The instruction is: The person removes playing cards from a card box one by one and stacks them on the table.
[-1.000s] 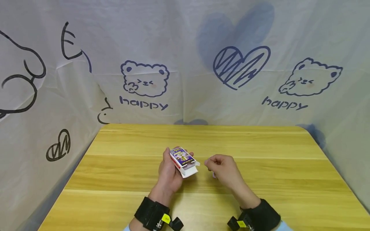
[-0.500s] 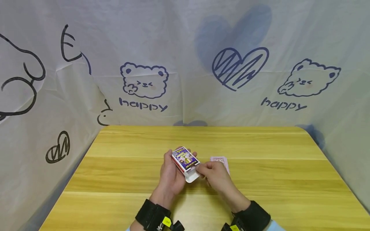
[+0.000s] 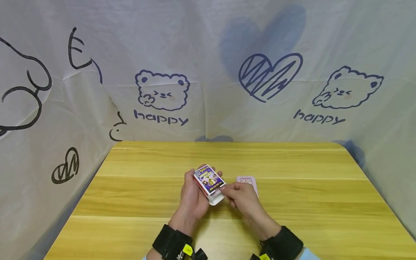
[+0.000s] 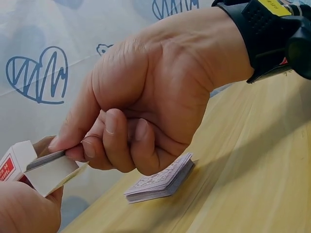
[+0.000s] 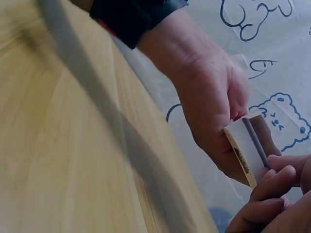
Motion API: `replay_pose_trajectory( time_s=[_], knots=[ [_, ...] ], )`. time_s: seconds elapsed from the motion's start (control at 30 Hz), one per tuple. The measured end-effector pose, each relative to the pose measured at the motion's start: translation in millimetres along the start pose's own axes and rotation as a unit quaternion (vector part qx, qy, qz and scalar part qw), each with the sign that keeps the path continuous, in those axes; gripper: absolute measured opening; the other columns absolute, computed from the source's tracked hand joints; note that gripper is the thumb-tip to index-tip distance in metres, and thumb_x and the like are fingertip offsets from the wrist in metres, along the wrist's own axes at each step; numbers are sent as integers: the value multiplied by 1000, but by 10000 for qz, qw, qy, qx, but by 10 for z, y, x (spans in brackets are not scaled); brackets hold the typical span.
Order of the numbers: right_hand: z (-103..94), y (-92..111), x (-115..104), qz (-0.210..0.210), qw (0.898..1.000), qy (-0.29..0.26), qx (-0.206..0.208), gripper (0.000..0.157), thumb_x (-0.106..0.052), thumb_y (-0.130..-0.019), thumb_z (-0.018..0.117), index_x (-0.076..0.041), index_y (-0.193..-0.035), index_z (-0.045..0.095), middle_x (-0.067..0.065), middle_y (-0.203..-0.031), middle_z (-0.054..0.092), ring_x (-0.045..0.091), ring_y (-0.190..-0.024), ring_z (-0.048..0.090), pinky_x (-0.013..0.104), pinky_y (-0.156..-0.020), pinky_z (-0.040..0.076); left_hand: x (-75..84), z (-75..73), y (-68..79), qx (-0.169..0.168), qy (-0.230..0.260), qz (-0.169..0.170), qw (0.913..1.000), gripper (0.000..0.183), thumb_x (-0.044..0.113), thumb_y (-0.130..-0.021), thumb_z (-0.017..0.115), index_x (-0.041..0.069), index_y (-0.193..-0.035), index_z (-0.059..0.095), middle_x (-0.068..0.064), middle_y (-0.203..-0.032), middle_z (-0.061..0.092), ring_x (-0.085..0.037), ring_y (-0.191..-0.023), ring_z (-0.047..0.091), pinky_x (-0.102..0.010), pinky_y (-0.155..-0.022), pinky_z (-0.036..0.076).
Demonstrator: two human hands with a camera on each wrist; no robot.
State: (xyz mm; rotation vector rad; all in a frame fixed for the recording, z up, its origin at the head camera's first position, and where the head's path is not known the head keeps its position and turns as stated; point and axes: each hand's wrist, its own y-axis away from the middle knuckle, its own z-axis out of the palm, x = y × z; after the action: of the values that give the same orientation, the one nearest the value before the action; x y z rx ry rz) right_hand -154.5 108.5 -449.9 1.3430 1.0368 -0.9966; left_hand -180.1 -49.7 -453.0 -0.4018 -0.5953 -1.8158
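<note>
1. Facing up, the small rectangular white cardboard card box (image 3: pixel 209 179) carries a purple front panel with pale and yellow lettering too small to read and a light figure in the middle.
2. One side bears a red label (image 4: pixel 6 167) with white characters, also unreadable.
3. Its flaps stand open, a grey-edged sheaf of cards (image 4: pixel 44 159) showing in the mouth.
4. The box is in the left hand (image 3: pixel 191 195), above the wooden-grained yellow table (image 3: pixel 146 195), fingers curled round it.
5. The right hand (image 3: pixel 245 200) pinches the sheaf's edge between thumb and forefinger, its other fingers curled in.
6. On the table, partly behind the right hand in the head view, lies a neat pile of white-bordered cards with red-patterned backs (image 3: pixel 248 179).
7. "happy" is written twice in blue on the white cloth backdrop (image 3: pixel 211 36), under two line-drawn bears (image 3: pixel 162 86); a scribbled-in blue heart (image 3: pixel 270 77) sits between them.
8. Yellow tags (image 3: pixel 187 249) on the black wrist straps (image 3: pixel 169 236) have markings too small to read.
</note>
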Motion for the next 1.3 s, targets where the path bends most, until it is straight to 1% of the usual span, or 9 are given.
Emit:
replay_pose_trajectory(
  time_s=[0.1, 0.27, 0.47, 0.63, 0.7, 0.83, 0.97, 1.07, 1.3],
  knots=[
    [0, 6, -3, 84, 9994, -334, -70, 17, -15, -82, 73, 1, -83, 67, -2, -60, 53, 8, -47, 42, 19, -40, 33, 4, -5, -1, -38, 4, 17, 10000, 49, 41, -103, 24, 11, -140, 33, -19, -148, 32, -34, -126, 49, -49, -100, 47],
    [-1, 11, -22, 151, 9985, -485, -219, 16, -11, -81, 72, 2, -87, 65, -2, -60, 54, 8, -47, 43, 19, -39, 34, 24, -11, 0, -16, 26, 30, 10000, 51, 43, -104, 23, 11, -144, 30, -19, -149, 31, -34, -125, 49, -49, -101, 46],
    [-9, 23, -53, 183, 9981, -410, -429, 19, -14, -82, 71, 2, -88, 64, 0, -66, 57, 8, -48, 43, 19, -40, 34, 56, -5, 8, -53, 74, 8, 10000, 50, 43, -103, 25, 14, -143, 31, -19, -151, 28, -34, -126, 48, -50, -102, 45],
    [-24, 45, -65, 177, 9987, -298, -360, 28, -26, -86, 72, -1, -81, 61, 1, -65, 56, 9, -47, 42, 21, -41, 33, 58, 5, 18, -120, 50, -54, 9999, 50, 43, -103, 24, 13, -142, 32, -17, -148, 32, -33, -127, 48, -49, -102, 45],
    [-26, 53, -67, 155, 9990, -286, -317, 29, -28, -86, 72, -3, -77, 59, 1, -63, 56, 9, -47, 42, 22, -41, 33, 55, 8, 19, -124, 24, -58, 9999, 50, 43, -103, 23, 13, -143, 31, -16, -147, 35, -33, -127, 48, -49, -102, 45],
    [-29, 67, -76, 109, 9989, -313, -338, 25, -22, -86, 72, -3, -76, 59, 0, -61, 56, 9, -48, 44, 21, -41, 34, 55, 6, 15, -66, -14, -46, 10000, 50, 43, -103, 24, 12, -142, 33, -17, -147, 35, -33, -126, 49, -48, -101, 46],
    [-37, 76, -93, 33, 9983, -289, -515, 18, -13, -85, 70, 2, -83, 61, -1, -59, 54, 9, -49, 46, 20, -41, 35, 70, -3, 2, 21, -29, 19, 10000, 50, 42, -103, 25, 12, -140, 36, -20, -150, 32, -34, -124, 51, -47, -101, 47],
    [-45, 83, -105, 32, 9975, -258, -660, 19, -10, -84, 70, 6, -88, 60, -1, -59, 53, 9, -49, 46, 19, -41, 35, 86, -10, -6, 41, -45, 59, 10000, 50, 42, -103, 24, 11, -140, 37, -21, -150, 31, -35, -124, 51, -48, -101, 47],
    [-63, 85, -124, 65, 9964, 8, -846, 20, -11, -82, 69, 5, -91, 61, -1, -61, 52, 9, -49, 42, 20, -41, 34, 98, -21, -4, -58, -103, 32, 9999, 50, 41, -103, 24, 10, -140, 36, -19, -148, 34, -35, -125, 49, -48, -102, 45]
  ],
)
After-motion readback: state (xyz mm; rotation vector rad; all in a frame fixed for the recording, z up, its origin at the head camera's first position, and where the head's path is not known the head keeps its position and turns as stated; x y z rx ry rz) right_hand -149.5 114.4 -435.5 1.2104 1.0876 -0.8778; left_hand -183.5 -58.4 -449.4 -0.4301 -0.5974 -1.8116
